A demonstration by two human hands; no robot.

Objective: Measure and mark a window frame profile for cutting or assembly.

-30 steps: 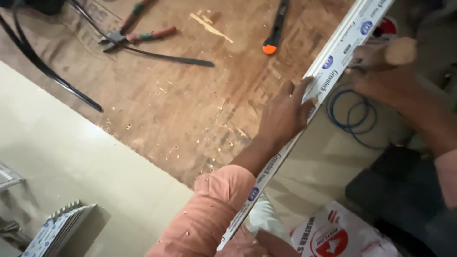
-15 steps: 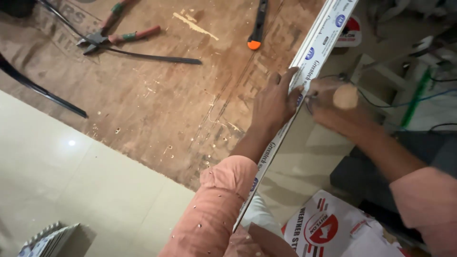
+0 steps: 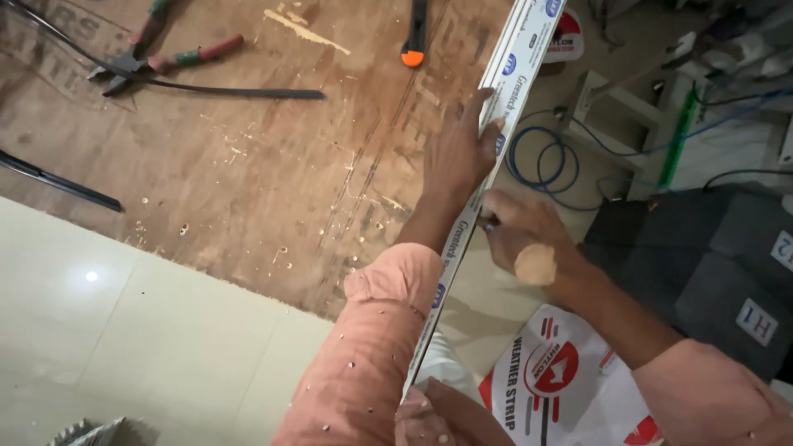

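Observation:
A long white strip with blue printed marks lies along the right edge of a brown plywood board. My left hand rests on the board, its fingers hooked over the strip and holding it down. Just below it, my right hand is closed around a tool with a round wooden handle. The tool's dark tip meets the strip's right side. Both sleeves are salmon pink.
Red-handled pliers, a thin black rod and an orange-tipped tool lie on the board's far part. A blue cable coil, a white and red printed bag and dark boxes sit right of the strip. Pale floor tiles lie at the lower left.
My right hand has slid along the strip toward me, from beyond my left hand to just below it. My left hand has stayed pressed on the strip.

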